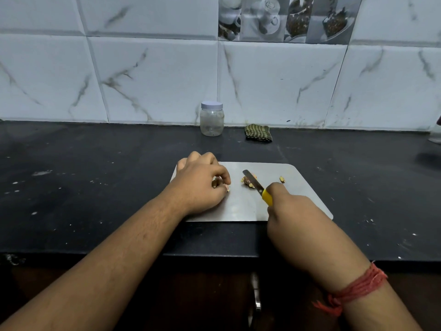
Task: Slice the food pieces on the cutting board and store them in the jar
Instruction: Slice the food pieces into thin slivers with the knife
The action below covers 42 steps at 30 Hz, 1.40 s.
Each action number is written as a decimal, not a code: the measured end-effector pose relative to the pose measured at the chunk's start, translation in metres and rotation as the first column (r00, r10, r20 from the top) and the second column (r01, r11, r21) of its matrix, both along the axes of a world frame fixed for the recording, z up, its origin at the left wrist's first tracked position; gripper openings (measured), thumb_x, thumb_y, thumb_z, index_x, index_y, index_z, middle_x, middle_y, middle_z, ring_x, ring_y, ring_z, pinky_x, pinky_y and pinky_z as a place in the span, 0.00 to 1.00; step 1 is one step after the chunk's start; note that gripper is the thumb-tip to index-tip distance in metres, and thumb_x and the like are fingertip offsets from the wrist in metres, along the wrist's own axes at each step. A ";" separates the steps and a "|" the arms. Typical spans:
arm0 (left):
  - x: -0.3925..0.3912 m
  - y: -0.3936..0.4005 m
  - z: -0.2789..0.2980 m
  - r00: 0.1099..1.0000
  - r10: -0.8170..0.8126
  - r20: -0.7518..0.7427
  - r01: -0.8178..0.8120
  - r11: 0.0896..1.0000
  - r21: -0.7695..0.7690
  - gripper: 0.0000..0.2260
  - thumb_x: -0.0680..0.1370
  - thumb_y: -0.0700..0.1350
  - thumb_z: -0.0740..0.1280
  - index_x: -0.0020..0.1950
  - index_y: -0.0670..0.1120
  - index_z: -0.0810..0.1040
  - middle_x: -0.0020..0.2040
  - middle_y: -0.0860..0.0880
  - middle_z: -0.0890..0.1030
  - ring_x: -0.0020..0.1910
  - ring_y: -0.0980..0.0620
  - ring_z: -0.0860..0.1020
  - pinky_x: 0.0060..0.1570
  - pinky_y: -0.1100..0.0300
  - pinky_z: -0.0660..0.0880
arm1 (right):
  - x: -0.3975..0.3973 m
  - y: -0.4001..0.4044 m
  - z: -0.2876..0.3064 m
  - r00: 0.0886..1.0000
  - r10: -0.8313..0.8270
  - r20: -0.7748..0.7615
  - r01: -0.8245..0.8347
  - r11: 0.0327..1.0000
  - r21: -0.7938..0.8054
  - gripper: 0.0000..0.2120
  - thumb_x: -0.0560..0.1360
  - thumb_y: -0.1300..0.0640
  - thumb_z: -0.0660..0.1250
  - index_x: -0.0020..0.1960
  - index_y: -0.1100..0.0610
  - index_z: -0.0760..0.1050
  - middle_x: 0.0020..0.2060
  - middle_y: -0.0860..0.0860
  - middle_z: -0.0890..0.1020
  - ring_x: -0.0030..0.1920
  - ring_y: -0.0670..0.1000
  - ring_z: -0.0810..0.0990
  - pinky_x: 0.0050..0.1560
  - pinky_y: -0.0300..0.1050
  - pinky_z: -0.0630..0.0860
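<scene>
A grey metal cutting board (296, 187) lies on the black counter. My left hand (200, 185) rests on its left part, fingers curled around a small brown food piece (216, 183). My right hand (291, 211) grips the yellow handle of a knife (256, 185), whose blade lies across a small pile of cut brown-and-yellow pieces (247, 183) at the board's middle. One more small piece (282, 179) lies to the right. A clear plastic jar (212, 119) with a white lid on stands at the back by the wall.
A folded green striped cloth (258, 133) lies right of the jar. The black counter (95, 187) carries scattered crumbs. A tiled wall rises behind. The counter's front edge runs under my forearms, with a metal handle (256, 297) below.
</scene>
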State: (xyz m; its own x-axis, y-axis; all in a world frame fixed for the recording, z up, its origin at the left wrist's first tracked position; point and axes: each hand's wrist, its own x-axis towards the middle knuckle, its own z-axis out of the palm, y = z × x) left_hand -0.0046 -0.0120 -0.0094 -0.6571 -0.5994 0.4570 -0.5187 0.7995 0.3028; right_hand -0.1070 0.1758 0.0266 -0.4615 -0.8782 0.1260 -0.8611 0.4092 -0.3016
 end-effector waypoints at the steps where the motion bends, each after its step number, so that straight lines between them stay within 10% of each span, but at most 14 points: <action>1: 0.000 0.001 0.000 0.999 -0.011 0.034 0.011 1.000 -0.014 0.02 0.77 0.52 0.68 0.47 0.59 0.81 0.48 0.59 0.70 0.55 0.57 0.64 0.65 0.57 0.53 | -0.002 0.000 0.001 1.000 -0.014 -0.001 0.014 1.000 0.000 0.10 0.78 0.61 0.53 0.57 0.52 0.62 0.35 0.51 0.72 0.31 0.49 0.71 0.25 0.42 0.61; 23: -0.078 0.026 0.020 0.969 -0.055 0.240 0.142 0.923 -0.358 0.08 0.84 0.52 0.55 0.47 0.51 0.67 0.46 0.55 0.68 0.51 0.52 0.66 0.66 0.48 0.60 | -0.063 0.045 0.011 0.978 -0.161 0.136 0.189 0.954 -0.232 0.09 0.79 0.61 0.52 0.56 0.52 0.66 0.37 0.50 0.75 0.34 0.52 0.77 0.35 0.49 0.78; 32: -0.142 0.019 0.016 0.942 -0.108 0.319 0.186 0.956 -0.226 0.13 0.82 0.55 0.62 0.41 0.52 0.73 0.42 0.56 0.77 0.50 0.52 0.69 0.67 0.45 0.56 | -0.078 0.049 0.010 0.974 -0.177 0.141 0.203 0.958 -0.203 0.08 0.80 0.59 0.51 0.56 0.51 0.66 0.37 0.50 0.75 0.34 0.50 0.76 0.31 0.46 0.74; 36: -0.128 0.010 0.014 0.950 -0.120 0.287 0.189 0.956 -0.225 0.09 0.80 0.41 0.62 0.52 0.54 0.79 0.49 0.57 0.77 0.56 0.52 0.70 0.73 0.41 0.51 | -0.077 0.047 0.011 0.975 -0.164 0.151 0.194 0.959 -0.208 0.08 0.79 0.59 0.51 0.56 0.52 0.66 0.37 0.51 0.75 0.33 0.53 0.78 0.34 0.51 0.79; 42: -0.064 -0.024 0.022 0.975 -0.121 0.185 0.137 0.988 -0.074 0.10 0.82 0.45 0.63 0.57 0.57 0.80 0.52 0.60 0.78 0.58 0.53 0.73 0.70 0.46 0.62 | -0.061 0.034 0.005 0.984 -0.104 0.147 0.132 0.972 -0.196 0.09 0.80 0.60 0.52 0.57 0.51 0.65 0.37 0.50 0.74 0.33 0.51 0.77 0.33 0.49 0.78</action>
State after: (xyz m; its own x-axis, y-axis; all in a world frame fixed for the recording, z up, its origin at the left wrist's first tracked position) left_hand -0.0682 -0.0356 0.0130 -0.8023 -0.4683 0.3702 -0.4494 0.8820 0.1417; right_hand -0.1681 0.2098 0.0313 -0.5851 -0.7789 0.2259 -0.7560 0.4231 -0.4994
